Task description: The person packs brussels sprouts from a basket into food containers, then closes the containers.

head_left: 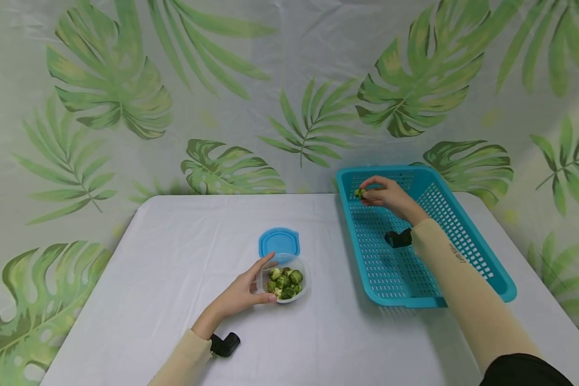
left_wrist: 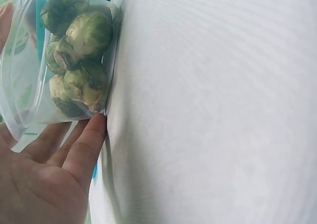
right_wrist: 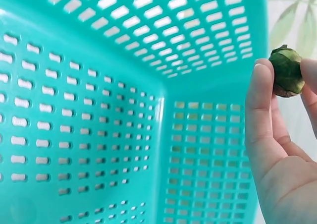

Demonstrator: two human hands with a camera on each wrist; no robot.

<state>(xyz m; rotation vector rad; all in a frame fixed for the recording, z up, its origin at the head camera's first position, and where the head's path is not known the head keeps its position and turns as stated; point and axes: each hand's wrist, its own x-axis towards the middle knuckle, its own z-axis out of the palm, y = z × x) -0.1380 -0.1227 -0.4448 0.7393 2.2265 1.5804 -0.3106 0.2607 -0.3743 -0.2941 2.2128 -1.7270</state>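
My right hand [head_left: 388,198] pinches a Brussels sprout [right_wrist: 287,71] between thumb and fingers, above the far left part of a turquoise plastic basket [head_left: 400,303]. In the right wrist view the sprout is green with darker, wilted-looking outer leaves. On the table, my left hand [head_left: 241,292] holds a small clear plastic container [head_left: 305,273] from its left side, thumb and fingers spread around it. Several Brussels sprouts [left_wrist: 89,35] lie inside this container, seen through its wall in the left wrist view. Its blue lid [head_left: 278,236] lies just behind it.
A white cloth covers the table [head_left: 198,225]. The basket's slotted floor and walls show in the right wrist view, with no sprouts in the part seen. Behind the table hangs a leaf-patterned curtain [head_left: 231,118]. Each wrist wears a small black camera [head_left: 225,344].
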